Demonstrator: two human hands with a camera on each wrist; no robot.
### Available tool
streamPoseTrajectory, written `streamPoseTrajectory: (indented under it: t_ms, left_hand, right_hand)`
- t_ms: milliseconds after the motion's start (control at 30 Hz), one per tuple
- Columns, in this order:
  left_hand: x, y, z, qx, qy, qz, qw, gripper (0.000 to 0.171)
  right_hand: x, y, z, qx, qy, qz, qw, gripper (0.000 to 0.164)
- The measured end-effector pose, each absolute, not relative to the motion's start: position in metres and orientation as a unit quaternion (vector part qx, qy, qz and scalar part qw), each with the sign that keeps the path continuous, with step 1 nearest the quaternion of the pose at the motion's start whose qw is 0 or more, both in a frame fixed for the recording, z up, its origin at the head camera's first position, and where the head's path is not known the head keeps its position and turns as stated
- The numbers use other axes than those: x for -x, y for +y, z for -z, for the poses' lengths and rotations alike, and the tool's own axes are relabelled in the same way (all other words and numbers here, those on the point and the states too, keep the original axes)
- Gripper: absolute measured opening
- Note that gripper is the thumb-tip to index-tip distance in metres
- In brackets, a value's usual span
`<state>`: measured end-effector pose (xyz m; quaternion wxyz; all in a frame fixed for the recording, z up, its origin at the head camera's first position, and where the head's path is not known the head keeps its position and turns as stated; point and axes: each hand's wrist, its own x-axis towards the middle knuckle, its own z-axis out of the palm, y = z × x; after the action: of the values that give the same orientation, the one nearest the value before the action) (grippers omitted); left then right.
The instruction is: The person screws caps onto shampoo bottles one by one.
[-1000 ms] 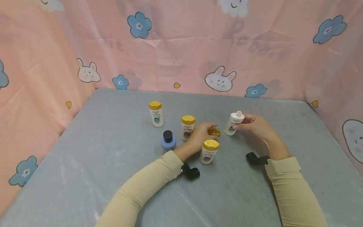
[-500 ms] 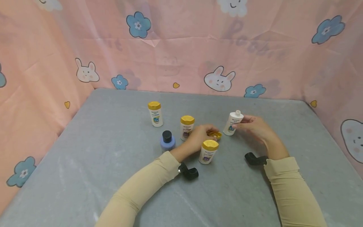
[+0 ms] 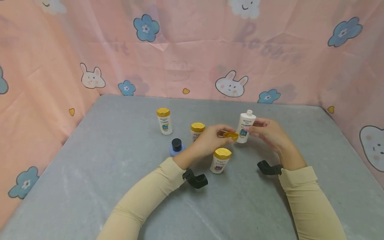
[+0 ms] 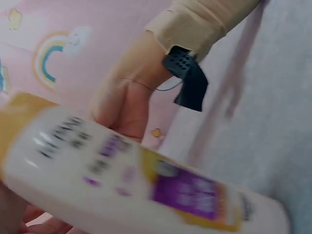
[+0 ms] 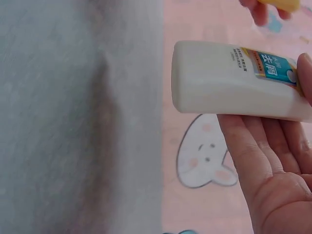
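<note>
My left hand [image 3: 214,138] pinches a gold bottle cap [image 3: 230,136] between thumb and fingers, close beside an uncapped white shampoo bottle [image 3: 245,126]. The right hand [image 3: 271,133] holds that bottle upright from its right side. Its bare neck shows, and a teal label [image 5: 275,67] faces the right wrist view. Whether its base touches the table I cannot tell. In front of the left hand stands a capped white bottle with a purple label [image 3: 220,161], which fills much of the left wrist view. Another gold-capped bottle [image 3: 196,130] is partly hidden behind the left hand.
A gold-capped white bottle [image 3: 164,123] stands farther back on the left. The blue bottle with a black cap [image 3: 176,146] is partly covered by the left forearm. Black wrist mounts [image 3: 196,180] stick out from both cuffs. A pink printed curtain [image 3: 192,50] borders the grey table [image 3: 90,166].
The left hand has raised the gold cap and brought it right, nearer the uncapped bottle. The right hand has tipped that bottle more upright.
</note>
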<state>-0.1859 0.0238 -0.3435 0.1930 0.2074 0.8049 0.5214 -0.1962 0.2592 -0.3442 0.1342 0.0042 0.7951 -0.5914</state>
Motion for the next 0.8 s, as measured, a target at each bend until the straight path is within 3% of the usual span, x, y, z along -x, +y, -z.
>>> streamPoseTrajectory:
  t_ms: [433, 800]
  left_hand:
    - [0.179, -0.004, 0.304, -0.165, 0.781, -0.59, 0.118, 0.035]
    - [0.183, -0.035, 0.294, -0.174, 0.766, -0.613, 0.081, 0.029]
  right_hand:
    - [0.179, 0.237, 0.319, 0.004, 0.832, 0.547, 0.099, 0.061]
    - [0.171, 0.215, 0.298, 0.092, 0.882, 0.456, 0.075, 0.051]
